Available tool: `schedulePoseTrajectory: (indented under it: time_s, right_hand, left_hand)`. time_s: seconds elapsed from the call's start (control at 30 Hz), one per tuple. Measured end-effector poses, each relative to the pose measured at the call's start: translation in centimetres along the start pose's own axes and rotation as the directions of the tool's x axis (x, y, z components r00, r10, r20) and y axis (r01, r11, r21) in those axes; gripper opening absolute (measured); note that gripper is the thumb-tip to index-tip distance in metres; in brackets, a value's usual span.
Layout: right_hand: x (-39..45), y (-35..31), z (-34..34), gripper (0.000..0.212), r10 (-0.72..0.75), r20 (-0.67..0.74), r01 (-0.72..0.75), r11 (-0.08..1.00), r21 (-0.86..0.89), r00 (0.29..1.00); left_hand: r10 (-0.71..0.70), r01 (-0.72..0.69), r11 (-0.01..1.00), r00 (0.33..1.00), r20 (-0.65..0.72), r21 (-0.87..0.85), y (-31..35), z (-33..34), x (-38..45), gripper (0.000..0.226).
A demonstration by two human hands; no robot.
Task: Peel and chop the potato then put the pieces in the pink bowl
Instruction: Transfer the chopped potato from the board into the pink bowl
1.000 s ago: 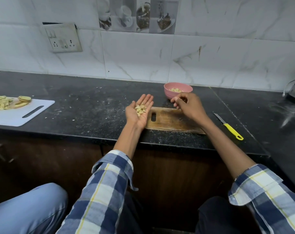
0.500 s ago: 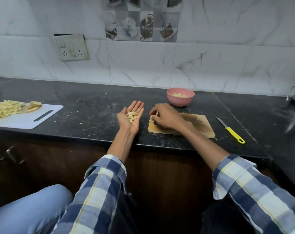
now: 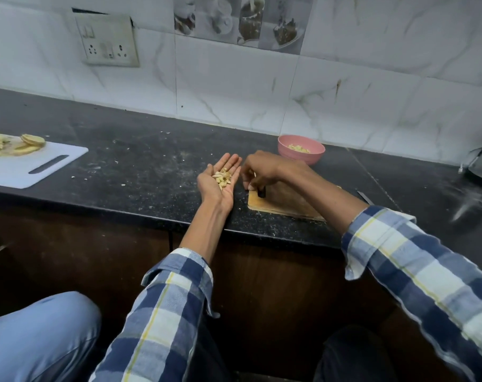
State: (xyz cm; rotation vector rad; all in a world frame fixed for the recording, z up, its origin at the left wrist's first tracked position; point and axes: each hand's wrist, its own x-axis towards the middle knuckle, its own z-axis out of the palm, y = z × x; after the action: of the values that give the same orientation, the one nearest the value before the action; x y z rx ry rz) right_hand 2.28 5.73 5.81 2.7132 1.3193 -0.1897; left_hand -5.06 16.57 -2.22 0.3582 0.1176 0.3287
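— Potato pieces (image 3: 222, 178) are cupped in the upturned, flat-fingered left hand (image 3: 220, 183); where is the pink bowl (image 3: 301, 149)?

— Beyond and rightward, nearer the right hand (image 3: 261, 172), whose curled fingertips seem pinched on a scrap at the wooden board (image 3: 286, 201).

Potato pieces (image 3: 222, 178) on left hand (image 3: 220, 180), left of wooden board (image 3: 286, 202) (bowl (image 3: 301, 149) behind board).

The table (image 3: 140, 172) at mid frame is dark speckled stone with a dull, dusty finish. On it at centre right lies a worn, matt wooden cutting board (image 3: 289, 201); behind it stands a smooth matt pink bowl (image 3: 301, 154), seemingly plastic. At far left is a smooth white plastic board (image 3: 22, 168). The wall tiles (image 3: 234, 86) above are glossy and marble-veined.
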Motion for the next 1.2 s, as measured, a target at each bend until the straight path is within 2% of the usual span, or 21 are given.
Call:
schedulePoseTrajectory:
  time_s: [0.2, 0.27, 0.33, 0.4, 0.47, 0.57, 0.73, 0.8, 0.87, 0.97, 1.1, 1.2]
  right_hand:
    - [0.2, 0.5, 0.1, 0.014, -0.066, 0.09, 0.064, 0.998, 0.025, 0.994]
    - [-0.8, 1.1, 0.5, 0.01, -0.092, 0.003, 0.091, 0.99, 0.103, 0.996]
    - [-2.5, 2.3, 1.0, 0.007, -0.075, -0.153, 0.11, 0.965, 0.237, 0.985]
    - [-4.4, 3.6, 1.3, 0.001, 0.018, -0.299, 0.107, 0.913, 0.394, 0.954]
    - [-6.2, 4.7, 1.1, 0.008, 0.138, -0.378, 0.097, 0.836, 0.54, 0.915]
    - [-8.2, 6.2, 0.3, 0.013, 0.243, -0.437, 0.134, 0.729, 0.671, 0.866]
    - [-7.6, 9.4, 0.4, 0.008, 0.408, -0.471, 0.197, 0.554, 0.809, 0.782]
    - [-6.0, 11.1, 0.5, 0.005, 0.474, -0.473, 0.228, 0.486, 0.844, 0.742]
    - [-4.1, 13.2, 0.5, 0.004, 0.533, -0.492, 0.209, 0.504, 0.838, 0.689]
    - [-1.5, 15.9, -0.4, 0.011, 0.596, -0.465, 0.138, 0.51, 0.849, 0.655]
    - [1.0, 18.0, -1.1, 0.028, 0.703, -0.36, -0.009, 0.462, 0.887, 0.613]
    - [1.2, 17.6, -1.1, 0.024, 0.7, -0.336, -0.167, 0.545, 0.822, 0.631]
  left_hand:
    - [0.022, -0.022, 1.0, 1.0, -0.019, 0.0, -0.1, -0.3, 0.0, 0.057]
    - [0.011, -0.012, 1.0, 1.0, -0.015, -0.026, -0.2, -0.3, -0.3, 0.056]
    - [-0.019, 0.018, 0.997, 1.0, -0.013, -0.073, -0.6, 0.1, -0.6, 0.056]
    - [-0.049, 0.046, 0.992, 0.999, -0.022, -0.115, -1.3, 0.9, -0.8, 0.056]
    - [-0.077, 0.074, 0.985, 0.997, -0.018, -0.155, -2.4, 2.5, -0.7, 0.056]
    - [-0.111, 0.112, 0.976, 0.994, 0.014, -0.189, -4.7, 5.5, 0.1, 0.056]
    - [-0.132, 0.148, 0.964, 0.987, 0.088, -0.221, -9.2, 10.3, 4.1, 0.057]
    - [-0.113, 0.129, 0.975, 0.989, 0.097, -0.18, -11.0, 11.8, 6.8, 0.057]
    - [-0.123, 0.133, 0.978, 0.99, 0.068, -0.158, -12.3, 13.0, 9.7, 0.058]
    - [-0.125, 0.125, 0.99, 0.992, 0.008, -0.063, -13.2, 14.8, 13.4, 0.057]
    - [-0.129, 0.147, 0.958, 0.988, -0.086, 0.246, -13.5, 16.8, 16.3, 0.061]
    - [-0.107, 0.132, 0.854, 0.991, -0.077, 0.504, -13.2, 17.5, 16.5, 0.067]
